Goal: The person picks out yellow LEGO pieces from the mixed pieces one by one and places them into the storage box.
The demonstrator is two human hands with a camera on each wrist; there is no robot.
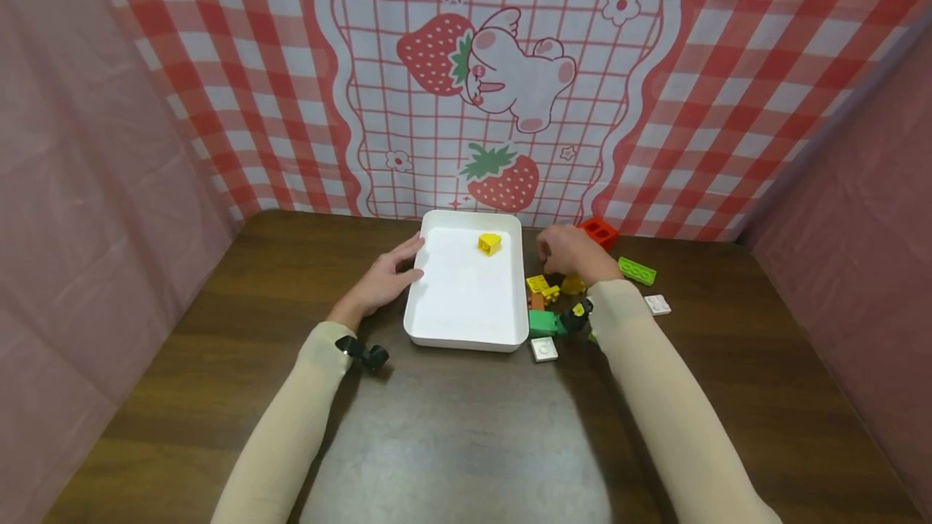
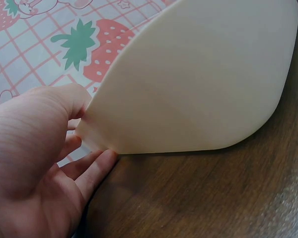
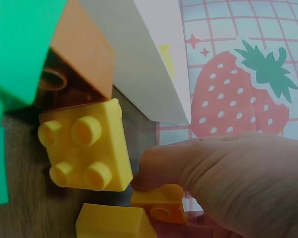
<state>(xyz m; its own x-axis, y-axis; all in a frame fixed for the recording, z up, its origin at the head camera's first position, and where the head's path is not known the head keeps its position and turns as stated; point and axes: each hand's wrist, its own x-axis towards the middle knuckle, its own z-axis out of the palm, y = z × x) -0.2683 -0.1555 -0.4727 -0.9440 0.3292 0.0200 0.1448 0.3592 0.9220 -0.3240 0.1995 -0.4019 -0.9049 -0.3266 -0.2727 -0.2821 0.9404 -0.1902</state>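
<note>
A white tray [image 1: 466,297] rests on the table, a yellow brick [image 1: 489,244] inside near its far right corner. My left hand [image 1: 384,277] touches the tray's outer left wall, thumb and fingers spread along it; the left wrist view shows the fingertips [image 2: 109,154] at the wall's lower edge. Right of the tray, my right hand [image 1: 571,251] reaches down and pinches a small yellow-orange brick [image 3: 159,203], partly hidden by the thumb. Close to that hand lie a studded yellow brick [image 3: 87,144] and another yellow brick [image 3: 111,220].
Along the tray's right side are an orange brick [image 1: 537,302], a green brick [image 1: 542,323] and a white piece [image 1: 544,349]. Beyond the right forearm lie a red brick [image 1: 600,233], a lime-green plate [image 1: 637,271] and another white piece [image 1: 658,305]. A strawberry-print cloth [image 1: 502,87] hangs behind the table.
</note>
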